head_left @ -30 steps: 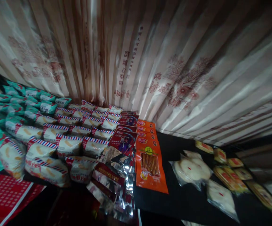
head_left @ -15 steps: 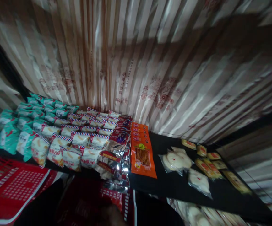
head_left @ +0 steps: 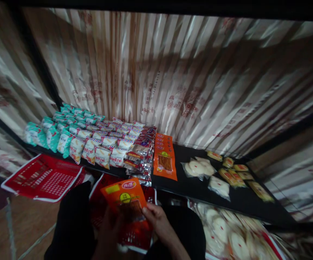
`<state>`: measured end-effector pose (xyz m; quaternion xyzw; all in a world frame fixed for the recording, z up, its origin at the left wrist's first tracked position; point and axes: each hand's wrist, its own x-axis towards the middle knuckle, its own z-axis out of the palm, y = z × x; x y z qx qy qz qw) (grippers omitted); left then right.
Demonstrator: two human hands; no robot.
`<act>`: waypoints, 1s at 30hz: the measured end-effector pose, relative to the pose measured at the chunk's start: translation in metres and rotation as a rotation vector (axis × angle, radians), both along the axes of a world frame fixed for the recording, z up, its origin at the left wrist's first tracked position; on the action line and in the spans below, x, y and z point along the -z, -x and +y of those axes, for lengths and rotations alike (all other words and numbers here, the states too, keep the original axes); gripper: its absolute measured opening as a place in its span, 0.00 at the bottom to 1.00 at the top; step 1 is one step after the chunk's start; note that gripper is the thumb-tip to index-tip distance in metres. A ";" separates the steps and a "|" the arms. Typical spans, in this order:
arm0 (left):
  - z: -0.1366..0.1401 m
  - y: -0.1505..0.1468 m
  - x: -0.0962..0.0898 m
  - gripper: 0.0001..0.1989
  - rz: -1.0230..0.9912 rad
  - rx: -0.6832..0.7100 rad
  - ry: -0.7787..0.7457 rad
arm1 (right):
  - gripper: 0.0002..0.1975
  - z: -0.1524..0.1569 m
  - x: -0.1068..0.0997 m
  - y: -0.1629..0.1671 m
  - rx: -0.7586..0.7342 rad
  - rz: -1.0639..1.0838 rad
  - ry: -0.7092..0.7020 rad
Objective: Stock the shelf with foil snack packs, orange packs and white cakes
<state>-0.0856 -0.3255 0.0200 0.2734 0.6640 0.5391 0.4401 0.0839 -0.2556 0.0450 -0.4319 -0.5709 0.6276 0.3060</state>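
Note:
An orange snack packet (head_left: pixel 126 193) with a clear window is held up above a red basket, between my knees. My right hand (head_left: pixel 158 218) pinches its right edge, thumb on the front. My left hand (head_left: pixel 109 229), dark and somewhat blurred, grips its lower left side. More orange packets (head_left: pixel 164 162) lie overlapped in a column on the black shelf (head_left: pixel 183 184). Left of that column are dark red and silver packets (head_left: pixel 140 155), then white puffed-snack bags (head_left: pixel 102 155) in rows.
Teal bags (head_left: pixel 53 137) fill the shelf's left end. Bagged round white flatbreads (head_left: pixel 200 168) and yellow packets (head_left: pixel 232 177) lie on the right. A red basket (head_left: pixel 50 177) stands at left; another (head_left: pixel 98 186) is below the packet. Below right sit more bagged flatbreads (head_left: pixel 221 227).
The view has tilted down and drawn back. Both hands have come into view with an orange packet between them; earlier only a blurred hand showed at the bottom.

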 end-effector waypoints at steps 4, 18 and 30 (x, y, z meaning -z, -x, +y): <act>0.020 -0.017 -0.014 0.25 -0.015 0.116 -0.104 | 0.19 -0.011 -0.017 -0.015 0.166 0.209 0.102; 0.083 -0.090 -0.050 0.17 -0.109 0.514 -0.266 | 0.20 -0.003 -0.027 -0.079 0.565 0.311 0.073; 0.103 -0.121 -0.068 0.34 -0.360 0.704 -0.232 | 0.17 0.017 -0.042 -0.089 0.986 -0.088 -0.375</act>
